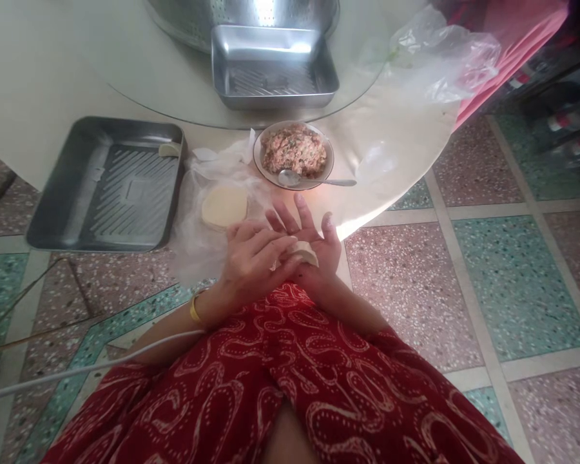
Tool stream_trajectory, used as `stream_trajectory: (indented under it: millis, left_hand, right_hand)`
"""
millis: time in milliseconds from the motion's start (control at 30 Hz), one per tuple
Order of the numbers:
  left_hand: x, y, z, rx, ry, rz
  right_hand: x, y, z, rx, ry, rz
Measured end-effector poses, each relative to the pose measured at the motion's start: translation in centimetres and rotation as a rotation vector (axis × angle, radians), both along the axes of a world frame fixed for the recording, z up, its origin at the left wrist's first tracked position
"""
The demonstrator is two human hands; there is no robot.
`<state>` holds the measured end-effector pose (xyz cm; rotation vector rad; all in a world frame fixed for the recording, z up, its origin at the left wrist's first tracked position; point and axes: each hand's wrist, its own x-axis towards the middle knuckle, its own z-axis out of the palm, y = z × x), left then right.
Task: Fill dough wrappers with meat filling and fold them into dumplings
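Observation:
A folded dumpling (303, 252) lies over my right palm. My left hand (251, 254) reaches across from the left, its thumb and fingers closed on the dumpling's left end. Palm up beneath it, my right hand (321, 248) has its fingers stretched out and spread. Round dumpling wrappers (225, 207) sit in a stack on a thin plastic bag (193, 248), just beyond my left hand. Ahead of both hands is a bowl (330, 158) of minced filling (292, 148), with a metal spoon (338, 182) laid across its near rim.
On the left, a metal tray (120, 241) holds one dumpling (169, 149) near its far right corner. Another metal tray (275, 100) and a perforated metal pan (290, 11) stand on the glass turntable (174, 106). Clear plastic bags (435, 55) lie at the right table edge.

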<state>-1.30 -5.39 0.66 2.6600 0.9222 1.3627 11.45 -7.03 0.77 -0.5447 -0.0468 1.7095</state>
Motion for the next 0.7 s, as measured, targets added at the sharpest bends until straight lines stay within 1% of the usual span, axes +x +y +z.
stream_trajectory:
  millis: [200,300,400,500,700]
  left_hand:
    - [0.0,0.1,-0.1,-0.006,0.019,-0.002]
    - [-0.2,-0.1,-0.1,0.000,0.005,0.022]
    - [-0.6,-0.3,-0.3,-0.027,0.014,0.038]
    - [-0.9,-0.3,-0.5,-0.051,0.029,0.022]
    - [-1.2,-0.4,-0.3,-0.042,0.026,0.000]
  right_hand:
    - [0.0,0.2,-0.3,0.011,-0.020,-0.005]
    - [0.1,0.3,-0.3,0.011,-0.035,-0.034]
    - [0.3,0.4,-0.2,0.008,-0.052,-0.064]
    - [0.3,0.5,-0.1,0.016,-0.064,-0.074]
    - [0.3,0.5,-0.3,0.039,-0.089,-0.066]
